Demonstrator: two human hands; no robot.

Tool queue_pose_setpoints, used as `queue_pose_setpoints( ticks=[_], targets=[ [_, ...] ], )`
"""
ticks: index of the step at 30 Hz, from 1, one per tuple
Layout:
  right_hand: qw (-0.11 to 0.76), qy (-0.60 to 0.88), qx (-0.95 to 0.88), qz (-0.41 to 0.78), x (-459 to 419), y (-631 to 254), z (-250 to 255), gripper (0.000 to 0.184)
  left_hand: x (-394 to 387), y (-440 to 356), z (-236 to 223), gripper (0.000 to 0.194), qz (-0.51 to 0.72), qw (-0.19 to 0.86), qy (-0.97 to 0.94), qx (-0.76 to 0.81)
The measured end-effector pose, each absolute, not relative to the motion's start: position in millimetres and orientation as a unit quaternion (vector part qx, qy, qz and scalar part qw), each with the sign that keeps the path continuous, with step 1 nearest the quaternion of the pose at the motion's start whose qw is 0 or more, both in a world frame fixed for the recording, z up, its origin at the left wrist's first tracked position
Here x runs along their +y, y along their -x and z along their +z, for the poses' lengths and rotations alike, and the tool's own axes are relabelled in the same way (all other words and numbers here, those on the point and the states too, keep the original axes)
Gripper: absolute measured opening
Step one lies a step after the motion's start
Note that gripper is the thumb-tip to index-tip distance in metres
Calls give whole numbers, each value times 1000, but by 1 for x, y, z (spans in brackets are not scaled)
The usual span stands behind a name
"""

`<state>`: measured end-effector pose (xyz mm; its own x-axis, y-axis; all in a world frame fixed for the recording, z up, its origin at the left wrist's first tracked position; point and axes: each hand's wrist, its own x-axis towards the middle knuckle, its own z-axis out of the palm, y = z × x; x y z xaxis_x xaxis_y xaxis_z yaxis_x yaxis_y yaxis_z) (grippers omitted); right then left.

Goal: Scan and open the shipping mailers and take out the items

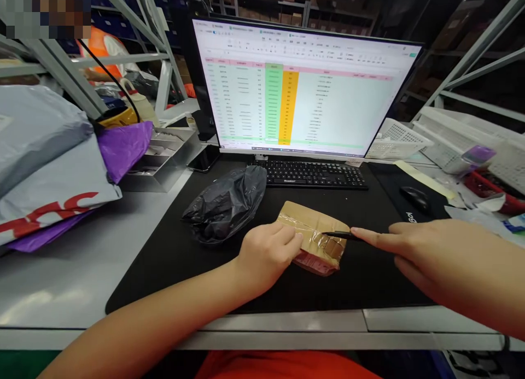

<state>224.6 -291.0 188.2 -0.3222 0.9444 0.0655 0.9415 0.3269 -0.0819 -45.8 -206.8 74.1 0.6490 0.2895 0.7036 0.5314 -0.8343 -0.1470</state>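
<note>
A small brown parcel [315,234] wrapped in clear tape lies on the black desk mat [172,264], with something red showing at its near edge. My left hand [266,256] is closed on the parcel's left side and holds it down. My right hand [435,258] grips a thin black blade or pen [342,235], index finger stretched along it, and its tip rests on the taped top of the parcel.
A crumpled black plastic bag [227,204] lies left of the parcel. Behind are a keyboard [314,174], a monitor [303,86] with a spreadsheet and a mouse [415,198]. Grey and purple mailer bags [53,165] pile at the left; white baskets [471,144] stand at the right.
</note>
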Motion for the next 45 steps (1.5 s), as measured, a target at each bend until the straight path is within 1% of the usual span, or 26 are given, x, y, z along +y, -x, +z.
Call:
queue_pose_setpoints(
  ticks=[2,3,6,7,8,10,12,14,16,18,20,21,23,25,27,29,30,31,33,34,36,38,39,41,43,45],
  targets=[
    [-29,552,-834,-6,-306,-246,182,64,-203,44,81,25,-298,158,908,-250],
    [-54,545,-837,-8,-313,-259,177,65,-201,42,84,30,-270,145,916,-257],
    [-91,576,-811,48,-325,-301,156,60,-194,36,86,51,-227,108,930,-266],
    [-90,599,-793,69,-324,-314,145,58,-192,34,85,51,-225,102,933,-261],
    [-76,625,-772,87,-320,-326,133,55,-190,32,82,47,-226,96,937,-250],
    [-8,675,-729,113,-305,-346,104,53,-189,29,78,33,-215,84,947,-222],
    [59,703,-697,125,-283,-359,76,54,-188,28,77,25,-182,77,961,-195],
    [82,723,-677,110,-263,-360,57,52,-188,28,81,17,-144,85,969,-181],
    [95,726,-678,61,-250,-347,54,47,-187,28,89,12,-125,90,973,-172],
    [154,679,-717,40,-244,-320,68,45,-185,27,99,16,-124,65,976,-169],
    [225,574,-783,81,-242,-283,89,42,-180,24,108,26,-127,10,978,-163],
    [242,517,-813,115,-242,-263,98,41,-178,22,111,29,-126,-19,980,-156],
    [229,439,-855,155,-239,-230,109,42,-176,19,113,28,-134,-52,981,-133],
    [197,423,-873,144,-234,-209,110,44,-177,19,110,21,-170,-13,978,-116],
    [174,439,-874,114,-229,-202,105,44,-184,22,103,16,-230,101,963,-97],
    [158,453,-872,95,-227,-203,100,45,-193,29,93,22,-294,215,929,-67],
    [151,458,-872,83,-226,-204,98,49,-198,32,88,23,-321,254,911,-54],
    [142,464,-872,64,-227,-204,96,57,-203,35,82,21,-342,277,897,-44],
    [123,482,-867,4,-229,-200,91,71,-210,39,73,15,-361,300,882,-45],
    [114,487,-866,-34,-230,-197,89,69,-213,39,68,13,-362,305,879,-54],
    [94,485,-864,-101,-232,-189,84,54,-218,38,62,11,-361,297,880,-87],
    [72,489,-858,-136,-231,-183,81,46,-221,37,59,11,-360,277,882,-127],
    [66,499,-854,-132,-230,-181,80,47,-223,36,57,12,-362,270,881,-142],
    [82,530,-840,-79,-225,-183,81,48,-225,36,56,12,-366,267,879,-149],
    [121,548,-828,-13,-218,-191,83,42,-225,36,55,11,-367,277,878,-133],
    [179,553,-811,56,-211,-201,86,37,-225,36,55,11,-365,283,878,-122]
  ],
)
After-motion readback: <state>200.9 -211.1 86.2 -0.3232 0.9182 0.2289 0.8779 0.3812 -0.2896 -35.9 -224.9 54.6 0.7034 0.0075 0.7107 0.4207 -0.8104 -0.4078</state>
